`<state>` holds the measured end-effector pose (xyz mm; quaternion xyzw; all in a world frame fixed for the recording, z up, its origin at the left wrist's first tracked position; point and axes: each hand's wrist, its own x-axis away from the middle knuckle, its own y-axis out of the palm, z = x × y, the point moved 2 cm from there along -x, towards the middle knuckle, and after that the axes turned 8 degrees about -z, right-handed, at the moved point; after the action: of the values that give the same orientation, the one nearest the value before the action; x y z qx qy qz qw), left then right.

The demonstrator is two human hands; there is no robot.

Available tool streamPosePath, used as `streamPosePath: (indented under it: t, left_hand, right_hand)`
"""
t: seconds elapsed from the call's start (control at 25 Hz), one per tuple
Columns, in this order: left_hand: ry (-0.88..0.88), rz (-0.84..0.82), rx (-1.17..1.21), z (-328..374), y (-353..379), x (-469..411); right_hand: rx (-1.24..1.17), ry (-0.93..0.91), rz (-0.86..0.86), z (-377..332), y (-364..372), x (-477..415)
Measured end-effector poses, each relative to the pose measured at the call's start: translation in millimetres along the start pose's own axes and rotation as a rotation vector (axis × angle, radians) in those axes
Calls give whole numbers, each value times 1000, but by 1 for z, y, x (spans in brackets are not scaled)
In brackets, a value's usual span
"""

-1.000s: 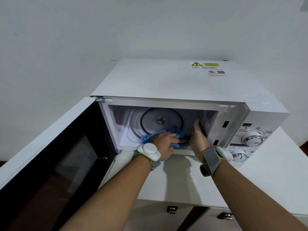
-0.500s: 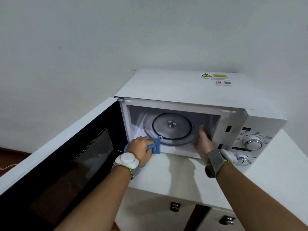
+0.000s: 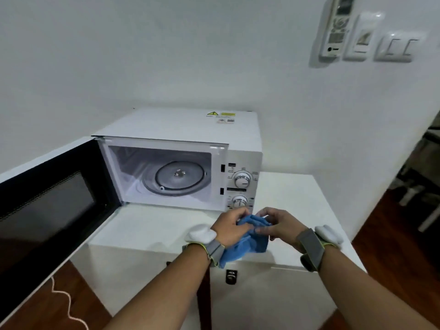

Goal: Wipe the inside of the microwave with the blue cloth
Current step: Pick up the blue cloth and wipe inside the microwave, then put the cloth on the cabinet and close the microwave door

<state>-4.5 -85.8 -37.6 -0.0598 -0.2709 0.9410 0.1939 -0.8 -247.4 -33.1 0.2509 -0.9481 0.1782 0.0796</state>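
The white microwave (image 3: 181, 125) stands on a white cabinet, its dark-windowed door (image 3: 50, 206) swung wide to the left. Inside, the round glass turntable (image 3: 177, 178) lies bare. The blue cloth (image 3: 247, 244) is bunched in front of the microwave, over the cabinet's front edge. My left hand (image 3: 229, 228) grips its left side and my right hand (image 3: 277, 225) pinches its upper right corner. Both hands are outside the cavity, below the control dials (image 3: 242, 179).
The white cabinet top (image 3: 288, 206) extends right of the microwave. Black door latches (image 3: 231, 276) sit on the cabinet front. A remote holder and wall switches (image 3: 395, 46) hang at the upper right. Wooden floor and a white cord (image 3: 64, 301) lie at the lower left.
Both hands have come out of the microwave cavity. The cloth has moved from the cavity's front edge to in front of the control panel, and my right hand now holds it too.
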Motion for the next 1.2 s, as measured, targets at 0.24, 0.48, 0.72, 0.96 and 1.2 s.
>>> streamPosePath:
  t: [0.24,0.48,0.72,0.96,1.2]
  left_hand:
    - [58,-37,-148,59,73,-41]
    - [195,-51,-534,107,63,-117]
    - [151,60,-644,73,41,-160]
    - [75,-349,-677,-23,117,-108]
    - [121,-317,-596,-15,112,-93]
  right_hand:
    - [-11,89,68,29,-89,76]
    - [477,-17,459,13,-160,56]
    - [494,-100,696,32,-180,31]
    - [783,219,295,148,-127,32]
    - [806,213,441,145,-109,48]
